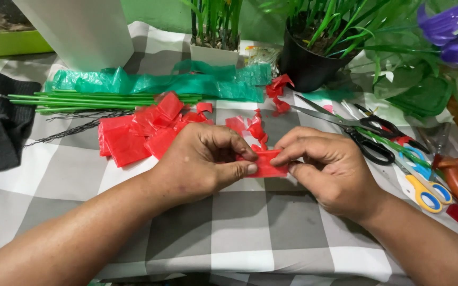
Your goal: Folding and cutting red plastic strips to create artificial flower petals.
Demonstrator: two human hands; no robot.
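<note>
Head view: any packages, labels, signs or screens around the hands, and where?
No labels, signs or screens show.
Green plastic bag: crumpled, lying behind the red plastic squares.
Clear wrapper: crinkled, between the white pot and black pot; print too small to tell.

Bare forearms, seemingly no sleeves; ringless fingers

both hands, the left hand point(202, 161) and right hand point(327, 169), meet over the tablecloth point(239, 228), pinching a plastic piece point(267, 164) between them. cut squares point(139, 132) lie behind the left hand; scissors point(356, 130) lie behind the right, before a pot point(306, 66).
</note>
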